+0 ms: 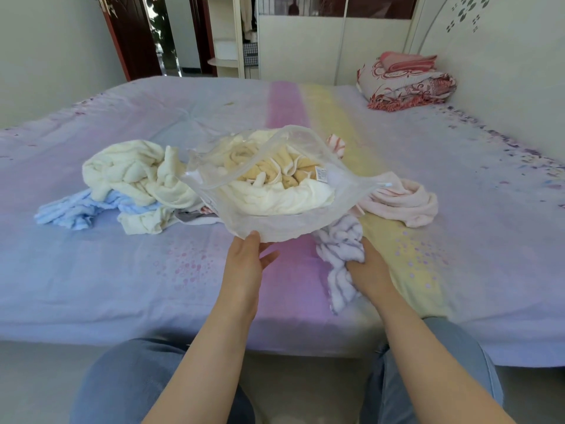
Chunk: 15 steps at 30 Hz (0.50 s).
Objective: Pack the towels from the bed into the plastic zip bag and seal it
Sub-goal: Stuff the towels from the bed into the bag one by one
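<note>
A clear plastic zip bag [275,223] is held up over the bed [91,270], its mouth open toward the back. Cream and tan towels [275,182] fill it. My left hand [249,258] pinches the bag's near bottom edge. My right hand [367,263] grips a crumpled lilac towel [339,243] just right of the bag. On the bed lie a cream towel [128,169], a light blue towel [70,209] to the left and a pale pink towel [403,203] to the right. A red-striped cloth [336,142] peeks out behind the bag.
A folded red-patterned quilt stack [406,81] sits at the bed's far right corner by the wall. A wardrobe [305,41] and an open doorway [146,35] stand beyond the bed. My knees [137,377] are at the bed's near edge.
</note>
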{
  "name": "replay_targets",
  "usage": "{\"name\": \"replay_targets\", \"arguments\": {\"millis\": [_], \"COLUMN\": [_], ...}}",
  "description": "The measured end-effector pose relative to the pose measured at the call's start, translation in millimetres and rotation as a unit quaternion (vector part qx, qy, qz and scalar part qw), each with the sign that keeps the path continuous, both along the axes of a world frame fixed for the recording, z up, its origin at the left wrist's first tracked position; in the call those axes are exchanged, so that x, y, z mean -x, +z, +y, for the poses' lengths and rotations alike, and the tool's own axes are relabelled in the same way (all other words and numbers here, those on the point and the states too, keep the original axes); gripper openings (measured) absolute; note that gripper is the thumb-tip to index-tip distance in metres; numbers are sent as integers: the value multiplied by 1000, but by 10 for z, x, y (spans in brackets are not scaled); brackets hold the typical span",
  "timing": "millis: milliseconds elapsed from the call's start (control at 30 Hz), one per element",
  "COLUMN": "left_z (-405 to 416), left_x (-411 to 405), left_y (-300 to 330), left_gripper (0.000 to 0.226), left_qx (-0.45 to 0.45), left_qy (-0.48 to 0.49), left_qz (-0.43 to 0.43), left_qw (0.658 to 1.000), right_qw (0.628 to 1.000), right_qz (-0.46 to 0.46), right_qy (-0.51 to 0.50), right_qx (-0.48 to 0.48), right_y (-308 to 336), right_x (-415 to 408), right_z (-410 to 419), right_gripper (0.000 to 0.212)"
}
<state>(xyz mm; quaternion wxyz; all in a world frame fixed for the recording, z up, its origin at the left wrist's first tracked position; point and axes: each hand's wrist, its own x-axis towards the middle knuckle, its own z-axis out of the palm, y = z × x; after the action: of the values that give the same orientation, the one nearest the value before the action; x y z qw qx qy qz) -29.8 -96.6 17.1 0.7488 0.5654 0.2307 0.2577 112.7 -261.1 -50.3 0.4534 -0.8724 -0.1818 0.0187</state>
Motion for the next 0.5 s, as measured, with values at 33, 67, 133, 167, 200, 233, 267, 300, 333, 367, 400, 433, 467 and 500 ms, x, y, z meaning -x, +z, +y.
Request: {"name": "replay_targets", "arguments": {"millis": [33, 67, 133, 167, 200, 233, 267, 300, 333, 367, 400, 433, 467, 500], "left_z": [0, -6, -22, -37, -42, -50, -60, -73, -93, -113, -130, -135, -128, -119], "left_x": [12, 15, 7, 2, -10, -17, -19, -17, -13, -7, 9, 25, 36, 55], "left_y": [-9, -8, 0, 12, -5, -17, -29, -38, -40, -35, -16, -5, 3, 15], "left_gripper": [39, 40, 43, 43, 41, 36, 33, 31, 32, 35, 38, 40, 42, 44], "left_qx": [-13, -27, -56, -67, -74, -84, -96, -109, -116, -115, -108, -100, -94, -92], "left_qy": [-2, -4, -8, -13, -18, -27, -37, -49, -60, -66, -70, -72, -71, -71], "left_qz": [7, 14, 32, 43, 57, 70, 84, 96, 103, 107, 108, 105, 101, 94], "left_qw": [1000, 1000, 998, 997, 995, 994, 991, 988, 986, 985, 986, 987, 988, 989], "right_qw": [999, 996, 988, 985, 978, 969, 956, 937, 914, 900, 905, 921, 939, 955], "right_qz": [25, 56, 99, 116, 135, 145, 135, 117, 91, 42, -27, -102, -160, -207], "right_qy": [11, 32, 70, 73, 69, 66, 73, 93, 134, 176, 187, 178, 159, 146], "right_qx": [-32, -61, -92, -109, -141, -190, -250, -316, -373, -396, -381, -331, -259, -153], "right_y": [92, 216, 492, 644, 807, 963, 1137, 1313, 1474, 1554, 1600, 1578, 1517, 1428], "right_x": [117, 255, 495, 596, 685, 733, 785, 837, 865, 832, 767, 674, 575, 473], "right_z": [-54, -111, -223, -262, -282, -279, -259, -210, -142, -71, 39, 148, 258, 385], "right_gripper": [13, 18, 26, 30, 36, 39, 40, 36, 28, 14, 16, 22, 24, 25]}}
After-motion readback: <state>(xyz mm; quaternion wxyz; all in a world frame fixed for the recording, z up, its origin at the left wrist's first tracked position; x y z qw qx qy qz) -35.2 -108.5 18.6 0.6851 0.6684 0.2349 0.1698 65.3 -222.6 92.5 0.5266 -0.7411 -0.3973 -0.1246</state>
